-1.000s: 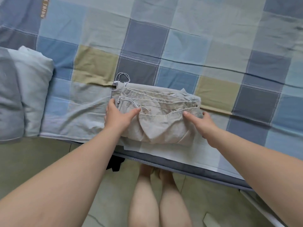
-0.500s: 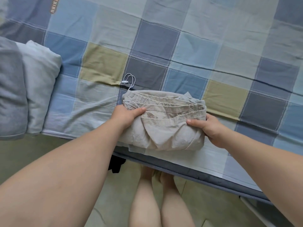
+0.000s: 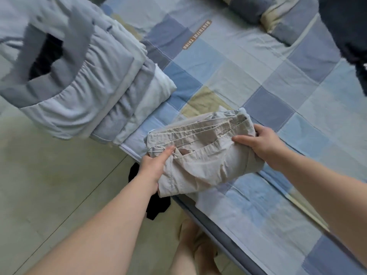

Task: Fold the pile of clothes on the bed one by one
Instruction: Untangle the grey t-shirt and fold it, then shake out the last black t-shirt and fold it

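Beige cotton bundle (image 3: 202, 155), folded shorts or trousers by the look, is sitting at the near edge of the bed (image 3: 278, 86) w/ its lower corner hanging out over the floor (image 3: 49, 185); can't tell if it's resting on the sheet or lifted just clear. Left hand (image 3: 153, 167) is gripping the left end, thumb lying on top by the loose drawstring (image 3: 156, 150), fingers hidden beneath. The right hand (image 3: 260, 147) is clamping the right end, fingers wrapping round it. Risks, imo: it's only being pinched at the ends, so if either grip slackens the middle would be sagging and the fold opening. The drawstring could be snagging a finger. A slip here would be dropping it by the black item (image 3: 156, 207). Folded quilt (image 3: 79, 86) is crowding the left side.
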A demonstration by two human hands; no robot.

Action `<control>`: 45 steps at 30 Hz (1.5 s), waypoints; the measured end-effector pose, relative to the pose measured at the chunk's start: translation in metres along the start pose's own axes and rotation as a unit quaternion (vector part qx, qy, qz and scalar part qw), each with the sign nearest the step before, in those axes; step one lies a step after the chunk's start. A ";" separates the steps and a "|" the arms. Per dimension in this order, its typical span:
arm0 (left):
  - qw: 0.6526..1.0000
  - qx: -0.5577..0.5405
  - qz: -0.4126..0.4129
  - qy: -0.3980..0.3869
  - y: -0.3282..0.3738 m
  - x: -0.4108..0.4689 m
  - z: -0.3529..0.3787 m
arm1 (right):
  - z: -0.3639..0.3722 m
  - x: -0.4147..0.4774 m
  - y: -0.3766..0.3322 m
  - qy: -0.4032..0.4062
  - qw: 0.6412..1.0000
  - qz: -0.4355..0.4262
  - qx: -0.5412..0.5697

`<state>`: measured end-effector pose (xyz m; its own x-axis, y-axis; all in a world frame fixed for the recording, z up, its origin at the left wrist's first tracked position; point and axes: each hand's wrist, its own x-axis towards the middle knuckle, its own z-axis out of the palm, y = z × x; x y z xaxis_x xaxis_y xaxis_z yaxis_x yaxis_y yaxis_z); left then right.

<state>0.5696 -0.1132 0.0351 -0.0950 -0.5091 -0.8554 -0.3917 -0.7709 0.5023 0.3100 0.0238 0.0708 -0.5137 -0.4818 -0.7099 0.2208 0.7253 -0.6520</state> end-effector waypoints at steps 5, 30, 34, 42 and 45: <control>0.993 -0.093 -0.013 0.068 -0.002 0.056 -0.042 | 0.079 0.071 -0.066 0.010 0.990 -0.104 -0.097; 0.891 0.437 0.084 0.092 -0.094 -0.038 -0.097 | 0.205 -0.056 0.010 -0.171 0.842 -0.239 -0.453; 0.914 0.402 -0.023 0.058 -0.142 -0.056 -0.143 | 0.237 -0.102 0.038 -0.245 0.875 -0.174 -0.380; 0.932 0.343 -0.105 0.063 -0.239 0.036 -0.237 | 0.342 -0.077 0.137 -0.242 0.896 -0.049 -0.370; 0.922 0.378 -0.072 0.045 -0.274 0.091 -0.261 | 0.392 -0.030 0.189 -0.227 0.881 -0.046 -0.413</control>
<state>0.9072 -0.0479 -0.1480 0.0699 -0.4785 -0.8753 -0.9232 -0.3635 0.1249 0.6917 -0.0176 -0.1354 -0.0725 -0.5677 -0.8201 -0.5791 0.6934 -0.4287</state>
